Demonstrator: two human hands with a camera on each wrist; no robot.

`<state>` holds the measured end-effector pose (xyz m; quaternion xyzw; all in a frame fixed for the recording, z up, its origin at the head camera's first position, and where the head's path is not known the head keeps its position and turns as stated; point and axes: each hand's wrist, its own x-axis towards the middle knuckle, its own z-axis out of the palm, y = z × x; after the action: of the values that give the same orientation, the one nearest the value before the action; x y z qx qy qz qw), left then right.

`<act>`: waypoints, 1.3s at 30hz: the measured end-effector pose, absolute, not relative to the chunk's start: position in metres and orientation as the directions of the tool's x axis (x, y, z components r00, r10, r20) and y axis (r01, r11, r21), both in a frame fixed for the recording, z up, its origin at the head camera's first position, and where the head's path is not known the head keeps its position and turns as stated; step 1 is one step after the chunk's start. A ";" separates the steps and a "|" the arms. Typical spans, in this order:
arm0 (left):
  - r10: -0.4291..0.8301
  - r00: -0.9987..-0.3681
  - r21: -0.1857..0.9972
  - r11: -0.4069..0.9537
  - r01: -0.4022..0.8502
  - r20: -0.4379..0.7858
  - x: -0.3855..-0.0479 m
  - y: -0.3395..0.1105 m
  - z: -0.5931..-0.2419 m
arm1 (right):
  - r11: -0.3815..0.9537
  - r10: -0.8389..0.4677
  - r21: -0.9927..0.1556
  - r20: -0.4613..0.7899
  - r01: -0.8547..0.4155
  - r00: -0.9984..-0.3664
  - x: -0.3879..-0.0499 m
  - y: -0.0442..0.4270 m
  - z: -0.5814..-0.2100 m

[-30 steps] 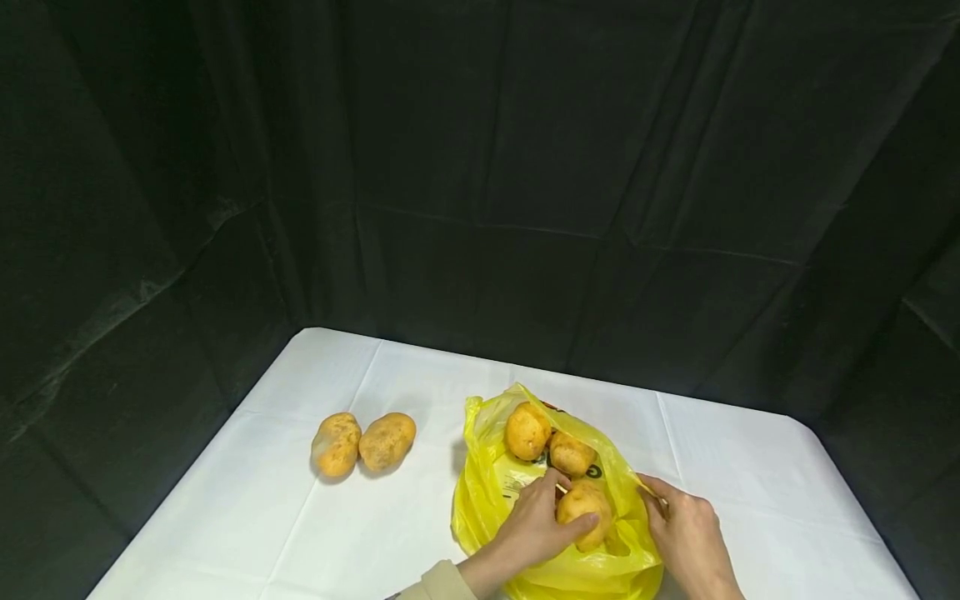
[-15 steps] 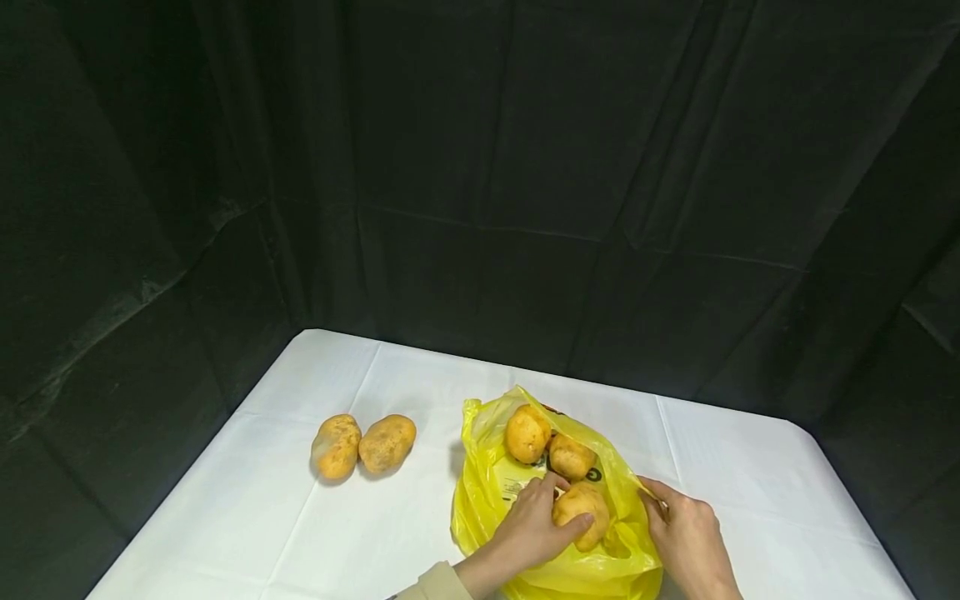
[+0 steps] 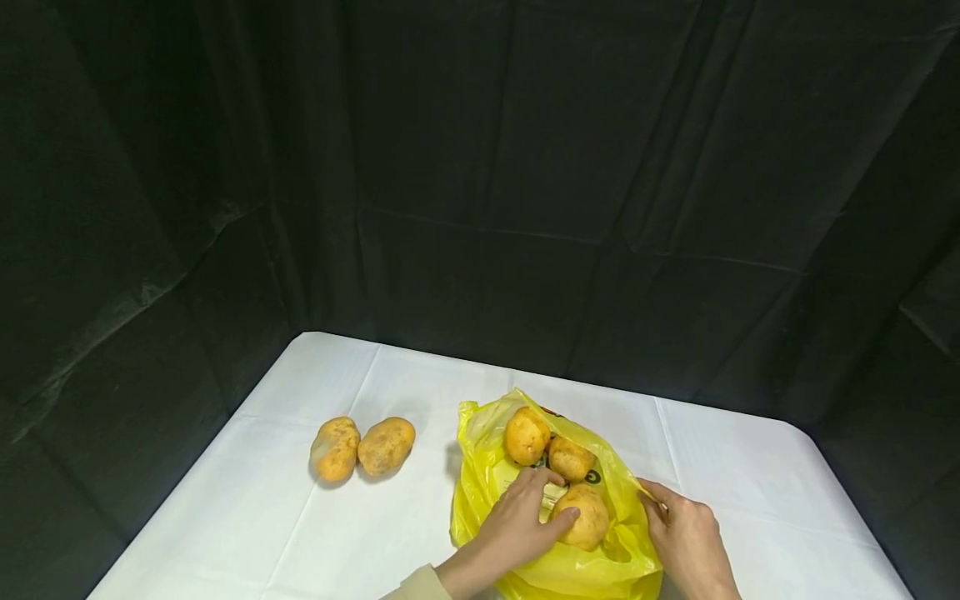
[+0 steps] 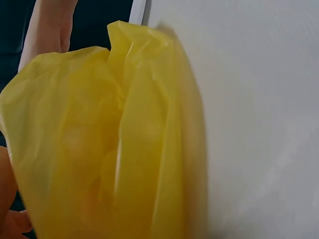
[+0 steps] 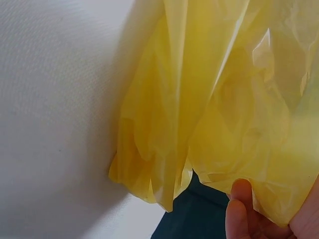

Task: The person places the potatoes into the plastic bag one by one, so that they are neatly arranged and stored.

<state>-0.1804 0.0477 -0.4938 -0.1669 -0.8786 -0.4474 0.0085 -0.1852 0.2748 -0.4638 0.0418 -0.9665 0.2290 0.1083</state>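
A yellow plastic bag (image 3: 472, 492) lies with its mouth spread in the head view. Inside it sit three potatoes: a round one (image 3: 527, 436) at the back, another (image 3: 572, 459) beside it, and a larger near one (image 3: 585, 518). My left hand (image 3: 517, 521) reaches into the bag; its thumb lies against the near potato, while a gap shows between the other fingers and that potato. At the bag's right rim, my right hand (image 3: 690, 533) pinches the plastic between thumb and fingers. The right wrist view shows fingertips (image 5: 241, 196) at the bag's edge.
Two more potatoes, one (image 3: 335, 450) and another (image 3: 386, 447), rest side by side left of the bag. A white cloth covers the table (image 3: 247, 475). Black curtains (image 3: 480, 183) stand behind and along the sides.
My left hand has shifted slightly left, and its fingers have loosened from the near potato, which lies in the bag. My right hand keeps its hold on the rim.
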 end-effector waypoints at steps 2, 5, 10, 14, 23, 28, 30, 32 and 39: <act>0.279 -0.940 0.770 0.549 0.325 0.198 -0.180 0.045 -0.492 | 0.892 -0.033 -0.433 0.226 -0.131 -0.973 -0.186 0.275 -0.464; 0.269 -0.932 0.759 0.546 0.354 0.242 -0.180 0.040 -0.489 | 0.892 -0.030 -0.433 0.230 -0.130 -0.973 -0.185 0.275 -0.464; 0.238 -0.923 0.754 0.533 0.384 0.302 -0.180 0.032 -0.483 | 0.891 -0.024 -0.436 0.240 -0.130 -0.970 -0.185 0.275 -0.464; 0.201 -0.912 0.739 0.536 0.407 0.356 -0.181 0.025 -0.479 | 0.891 -0.030 -0.433 0.243 -0.136 -0.969 -0.185 0.275 -0.464; 0.133 -0.898 0.736 0.530 0.422 0.420 -0.182 0.008 -0.475 | 0.887 -0.035 -0.440 0.237 -0.139 -0.971 -0.185 0.275 -0.464; 0.105 -0.897 0.733 0.539 0.414 0.430 -0.182 0.000 -0.479 | 0.887 -0.034 -0.441 0.234 -0.137 -0.972 -0.186 0.275 -0.465; 0.092 -0.900 0.733 0.548 0.403 0.425 -0.181 -0.002 -0.480 | 0.887 -0.034 -0.442 0.222 -0.132 -0.974 -0.187 0.275 -0.465; 0.083 -0.903 0.734 0.553 0.394 0.422 -0.181 -0.004 -0.481 | 0.886 -0.036 -0.446 0.215 -0.130 -0.976 -0.187 0.276 -0.465; 0.026 -0.885 0.733 0.550 0.401 0.464 -0.183 -0.017 -0.484 | 0.886 -0.043 -0.442 0.224 -0.141 -0.974 -0.188 0.275 -0.466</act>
<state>-0.1826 -0.0165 -0.4835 -0.1246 -0.8562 -0.4577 0.2046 -0.1877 0.2754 -0.4665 0.0477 -0.9654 0.2339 0.1044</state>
